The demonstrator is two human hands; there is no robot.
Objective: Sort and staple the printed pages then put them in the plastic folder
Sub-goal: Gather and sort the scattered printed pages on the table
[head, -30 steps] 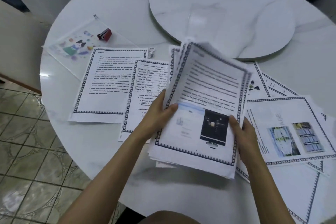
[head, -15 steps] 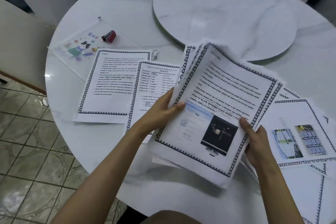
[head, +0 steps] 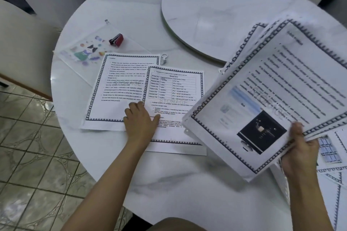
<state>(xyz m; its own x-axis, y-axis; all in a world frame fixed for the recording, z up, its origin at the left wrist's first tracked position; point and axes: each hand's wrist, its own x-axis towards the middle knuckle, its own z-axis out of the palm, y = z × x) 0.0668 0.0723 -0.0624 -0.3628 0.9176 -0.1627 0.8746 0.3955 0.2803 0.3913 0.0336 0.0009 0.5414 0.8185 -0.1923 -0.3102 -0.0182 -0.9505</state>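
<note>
Head view counts two hands, two single printed pages lying flat, one held stack, one plastic folder (head: 84,52), one red stapler (head: 116,39) and one small white clip (head: 164,57), all on a round marble table (head: 169,184) with one raised turntable (head: 197,15) at its far side. The stack of pages (head: 272,90) is motion-blurred, so its sheets cannot be counted; perhaps three bordered edges fan out at its top. More loose pages (head: 330,150) lie under it at the right edge.

Half a second ago both hands held the stack in front of the person. Now the left hand (head: 139,124) has let go and lies flat, fingers straight, where the text page (head: 120,88) and the table page (head: 174,88) overlap. The stack has swung to the right and is tilted, gripped at its near edge by the right hand (head: 300,148) alone, thumb on top and fingers beneath.

The table page partly covers the text page's right side. The folder lies well beyond the left hand at the table's far left, with the stapler resting on it; the clip sits just past the text page's top right corner.
</note>
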